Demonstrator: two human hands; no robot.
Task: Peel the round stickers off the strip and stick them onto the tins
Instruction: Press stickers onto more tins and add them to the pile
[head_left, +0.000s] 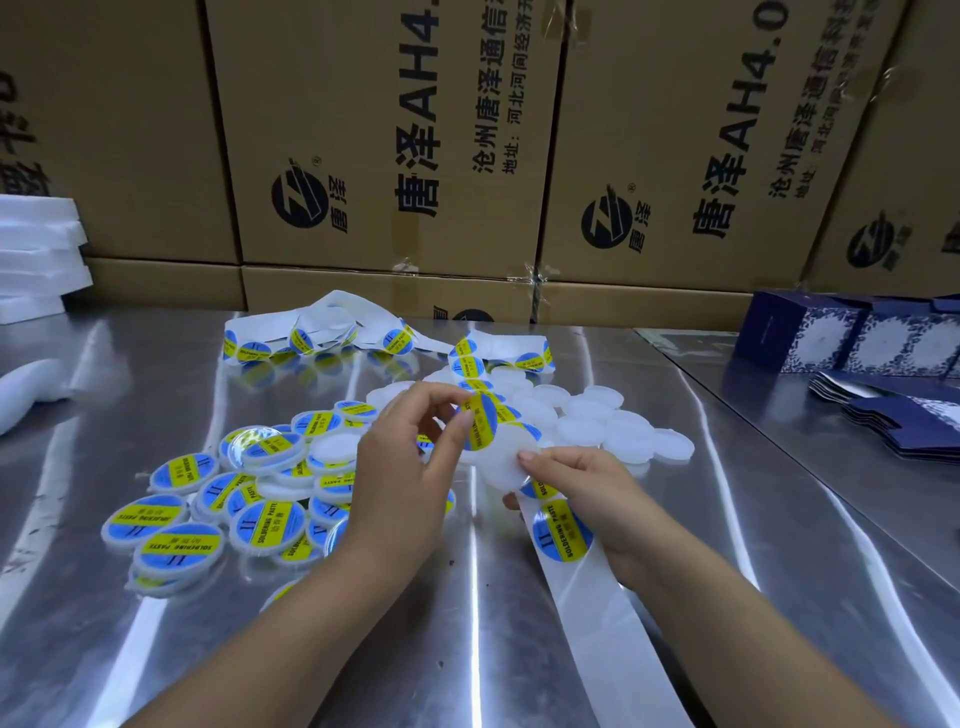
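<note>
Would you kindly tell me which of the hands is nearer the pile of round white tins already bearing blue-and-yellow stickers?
Left. The left hand sits over the right edge of the pile of stickered round tins; the right hand lies farther right, clear of it.

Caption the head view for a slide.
Left hand pinches a soldering-paste sticker over the blank tin that the right hand holds.

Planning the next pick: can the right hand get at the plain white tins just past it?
Likely yes for reach: the plain tins lie uncovered just beyond the right hand, nothing between. But that hand holds a blank tin and the sticker strip, so it would have to let go first.
</note>
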